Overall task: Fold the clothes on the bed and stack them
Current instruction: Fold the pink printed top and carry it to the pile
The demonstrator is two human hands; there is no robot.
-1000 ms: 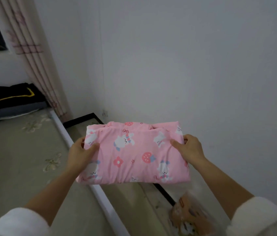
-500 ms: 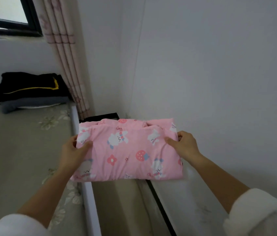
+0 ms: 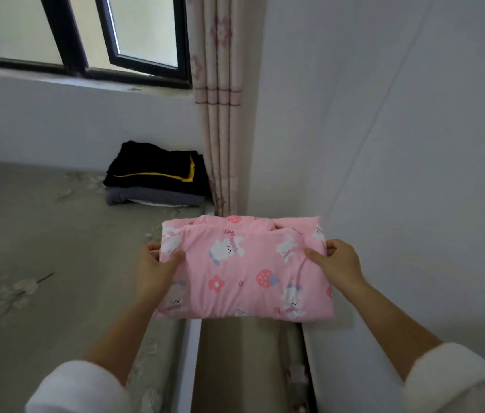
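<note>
The left hand (image 3: pixel 153 271) gripped the left edge of the folded pink garment (image 3: pixel 244 272). Its thumb (image 3: pixel 175 257) lay on top of the cloth and the other fingers were curled under it, mostly out of sight. The right hand (image 3: pixel 335 263) gripped the right edge in the same manner, thumb on top and fingertips bent around the border. Between the two hands the garment was held flat and level in the air, touching nothing else. Its printed side, with white animals, a flower and a strawberry, faced up, and the folded-in parts lay at the side far from the hands.

Under the left hand was the edge of the bed (image 3: pixel 41 248). Under the right hand was the narrow gap between the bed and the wall (image 3: pixel 399 144). Beyond the left hand, well apart from the garment, the stack (image 3: pixel 158 177) of dark folded clothes sat on the bed in the corner, just beside the curtain (image 3: pixel 220 99) and below the window (image 3: pixel 86 34). Both forearms were bare, and white sleeves (image 3: pixel 77 389) began near the elbows.

Compared with half a second before, the grip of both hands was the same and the garment kept its shape. The stack, which was then far to the left of the left hand, now stood almost straight beyond it. More of the window was in view.
</note>
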